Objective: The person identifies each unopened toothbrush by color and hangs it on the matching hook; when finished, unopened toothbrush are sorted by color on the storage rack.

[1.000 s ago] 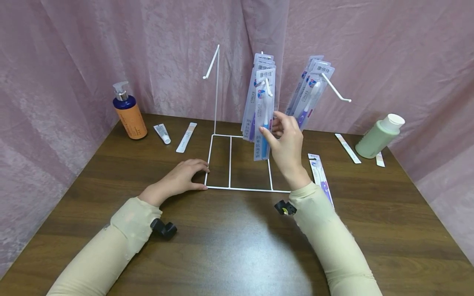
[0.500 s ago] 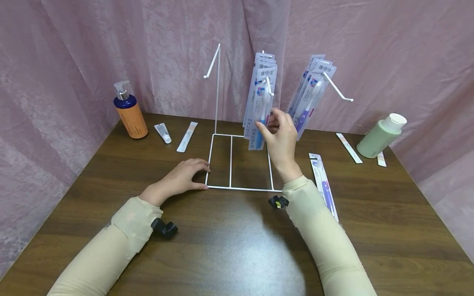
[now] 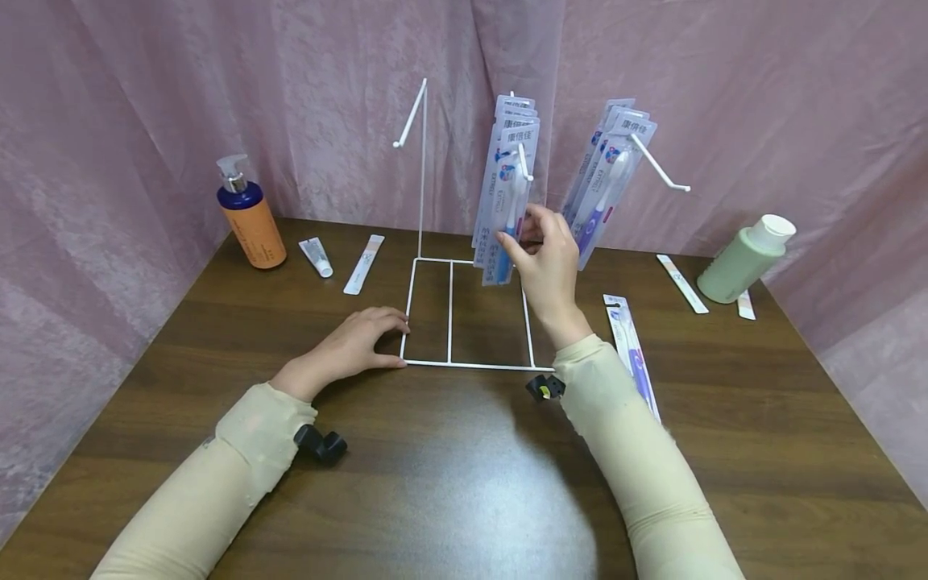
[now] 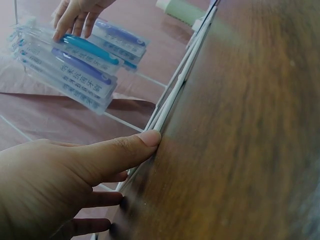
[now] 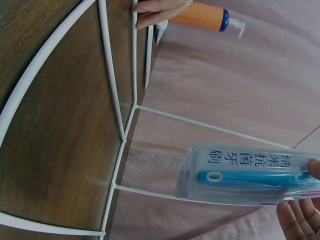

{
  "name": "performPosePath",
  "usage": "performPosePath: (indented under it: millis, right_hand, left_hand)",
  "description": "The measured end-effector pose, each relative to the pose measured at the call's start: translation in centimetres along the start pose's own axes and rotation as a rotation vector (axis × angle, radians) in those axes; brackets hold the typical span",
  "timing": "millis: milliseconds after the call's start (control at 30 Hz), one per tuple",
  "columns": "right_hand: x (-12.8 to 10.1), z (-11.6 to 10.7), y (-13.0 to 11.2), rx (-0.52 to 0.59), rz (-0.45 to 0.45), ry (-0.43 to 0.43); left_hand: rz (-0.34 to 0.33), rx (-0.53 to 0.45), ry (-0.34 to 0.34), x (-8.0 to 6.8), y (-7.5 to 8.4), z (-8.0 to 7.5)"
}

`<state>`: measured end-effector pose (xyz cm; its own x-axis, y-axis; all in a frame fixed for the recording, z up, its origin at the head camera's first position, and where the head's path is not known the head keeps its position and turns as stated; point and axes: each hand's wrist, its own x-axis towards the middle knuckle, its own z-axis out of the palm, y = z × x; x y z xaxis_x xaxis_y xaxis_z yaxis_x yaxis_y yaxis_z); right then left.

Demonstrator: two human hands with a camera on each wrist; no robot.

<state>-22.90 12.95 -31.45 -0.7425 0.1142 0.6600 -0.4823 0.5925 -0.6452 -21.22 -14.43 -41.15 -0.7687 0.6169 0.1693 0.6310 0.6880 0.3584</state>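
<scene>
My right hand [image 3: 548, 270] pinches the side of a blue toothbrush in a clear blister pack [image 3: 500, 256] between thumb and fingers. This pack hangs at the front of several on the middle hook of a white wire rack [image 3: 478, 365]; the hook's tip [image 3: 527, 165] pokes out in front of it. In the right wrist view the blue handle [image 5: 250, 178] shows, with more packs behind. My left hand [image 3: 358, 345] rests at the rack's left front corner. In the left wrist view its thumb [image 4: 117, 156] lies on the front wire and its fingers reach down beside the frame.
Purple toothbrush packs [image 3: 605, 181] hang on the right hook; the left hook [image 3: 411, 113] is bare. One purple pack [image 3: 632, 354] lies on the table. Around stand an orange pump bottle [image 3: 251, 221] and a tilted green bottle [image 3: 743, 262], with a small tube [image 3: 316, 258] and white sachets [image 3: 364, 264] lying near.
The blue pack's lower end has swung up and back toward the other packs on its hook, with my right hand moving left and farther away. My left hand stays at the corner.
</scene>
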Motion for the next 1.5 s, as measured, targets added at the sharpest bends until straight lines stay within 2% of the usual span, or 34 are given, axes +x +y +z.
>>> performPosePath:
  millis: [400, 667, 1000, 1267, 1500]
  right_hand:
    - [0.5, -0.7, -0.2, -0.052, -0.033, -0.016]
    - [0.3, -1.9, -0.4, -0.072, -0.079, -0.033]
    - [-0.2, -5.2, -1.2, -0.150, -0.154, -0.134]
    - [-0.9, -8.1, -1.6, -0.214, -0.160, -0.228]
    - [-1.6, -10.8, -1.7, -0.288, -0.189, -0.267]
  left_hand:
    - [-0.004, -0.001, -0.001, 0.1, 0.2, -0.2]
    - [0.004, 0.003, -0.002, 0.1, 0.1, -0.1]
    - [0.012, 0.001, 0.010, 0.0, -0.2, 0.1]
    - [0.027, 0.003, 0.022, 0.0, -0.3, 0.2]
    - [0.033, -0.005, 0.025, 0.0, -0.2, 0.2]
